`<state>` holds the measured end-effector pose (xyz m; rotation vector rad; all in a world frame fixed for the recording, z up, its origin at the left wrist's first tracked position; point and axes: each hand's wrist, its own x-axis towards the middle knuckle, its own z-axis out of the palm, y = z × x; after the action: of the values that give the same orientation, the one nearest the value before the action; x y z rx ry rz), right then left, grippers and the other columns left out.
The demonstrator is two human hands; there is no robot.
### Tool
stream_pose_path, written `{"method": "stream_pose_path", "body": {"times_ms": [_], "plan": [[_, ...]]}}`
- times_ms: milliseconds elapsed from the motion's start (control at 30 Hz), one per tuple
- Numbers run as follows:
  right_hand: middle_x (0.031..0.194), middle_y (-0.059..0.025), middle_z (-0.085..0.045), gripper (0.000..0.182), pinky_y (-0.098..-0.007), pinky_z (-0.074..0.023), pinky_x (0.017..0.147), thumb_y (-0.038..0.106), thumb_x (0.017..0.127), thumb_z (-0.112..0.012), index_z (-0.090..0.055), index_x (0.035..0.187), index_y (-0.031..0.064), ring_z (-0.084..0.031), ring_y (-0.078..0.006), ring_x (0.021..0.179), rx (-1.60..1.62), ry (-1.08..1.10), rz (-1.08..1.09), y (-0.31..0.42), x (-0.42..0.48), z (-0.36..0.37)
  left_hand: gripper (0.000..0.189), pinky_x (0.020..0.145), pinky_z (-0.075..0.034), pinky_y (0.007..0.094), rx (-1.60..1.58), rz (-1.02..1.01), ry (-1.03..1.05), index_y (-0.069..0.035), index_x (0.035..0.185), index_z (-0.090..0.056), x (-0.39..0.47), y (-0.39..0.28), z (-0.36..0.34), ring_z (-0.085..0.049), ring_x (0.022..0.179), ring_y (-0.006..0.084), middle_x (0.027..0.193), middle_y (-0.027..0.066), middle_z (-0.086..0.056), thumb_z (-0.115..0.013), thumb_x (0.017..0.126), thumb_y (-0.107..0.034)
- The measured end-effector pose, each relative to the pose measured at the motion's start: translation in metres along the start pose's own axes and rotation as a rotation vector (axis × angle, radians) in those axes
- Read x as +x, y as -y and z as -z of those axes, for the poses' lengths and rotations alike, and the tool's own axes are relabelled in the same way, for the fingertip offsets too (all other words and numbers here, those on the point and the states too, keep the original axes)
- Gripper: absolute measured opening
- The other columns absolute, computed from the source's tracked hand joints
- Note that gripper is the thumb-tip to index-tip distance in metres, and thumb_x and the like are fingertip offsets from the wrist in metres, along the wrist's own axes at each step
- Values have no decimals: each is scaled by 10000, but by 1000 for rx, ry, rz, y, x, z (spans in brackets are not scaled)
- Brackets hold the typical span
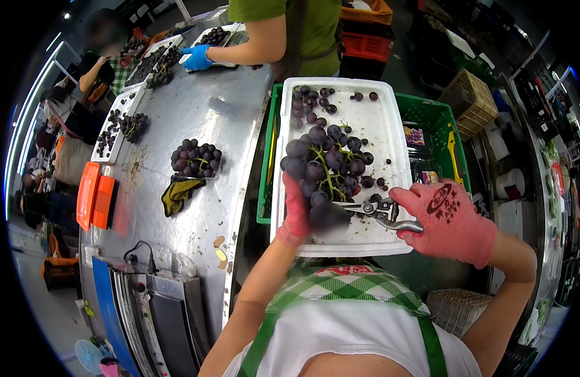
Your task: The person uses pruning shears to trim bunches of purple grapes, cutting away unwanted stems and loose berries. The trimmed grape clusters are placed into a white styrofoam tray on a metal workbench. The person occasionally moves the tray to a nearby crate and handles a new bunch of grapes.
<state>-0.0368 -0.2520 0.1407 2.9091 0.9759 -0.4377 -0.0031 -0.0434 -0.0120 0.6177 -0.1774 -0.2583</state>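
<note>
My left hand (295, 214), in a pink work glove, supports a bunch of dark purple grapes (325, 162) from its left side and below. Green stems show along the middle of the bunch. In my pink-gloved right hand (445, 221) are metal pruning shears (384, 212), their blades reaching to the lower stem area of the bunch. Grapes and a blurred patch hide the blade tips in part. Beneath lies a white foam tray (393, 118) with loose grapes (313, 101) and small bits scattered in it.
The tray rests across a green plastic crate (433, 106) holding labelled packs (415, 136). On the metal table (200, 108) at left stand a clear box of grapes (195, 158), a yellow-black cloth (179, 193), an orange-red box (96, 195) and a sealing machine (162, 301). A co-worker's blue-gloved hand (198, 57) is beyond.
</note>
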Motion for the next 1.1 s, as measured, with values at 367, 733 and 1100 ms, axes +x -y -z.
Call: {"method": "stream_pose_path", "body": {"times_ms": [367,733,1100], "plan": [[907,-68,-535,560,-425,-383,830,341,748,-628,-457,1206,69,-561,-232,816,-194,-105,-71,17,-6,2,796,982,-428,417,4,-38,-22,-119,1366,-264,-1,-8,-11,-489,1162,233,1210,70,-467,-336,831,-705],[917,-65,-528,562,-400,-368,787,326,746,-631,-457,1217,74,-549,-218,833,-137,-141,11,7,4,-4,820,956,-450,421,75,-47,-28,-126,1393,-225,-1,-7,-9,-490,1160,235,1277,80,-437,-314,829,-714],[927,-64,-521,557,-393,-350,865,310,762,-615,-446,1238,74,-555,-215,830,-150,-108,7,1,-3,-1,800,920,-473,420,-75,6,-23,-122,1376,-256,1,-2,-3,-512,1129,237,1255,87,-452,-285,836,-713]]}}
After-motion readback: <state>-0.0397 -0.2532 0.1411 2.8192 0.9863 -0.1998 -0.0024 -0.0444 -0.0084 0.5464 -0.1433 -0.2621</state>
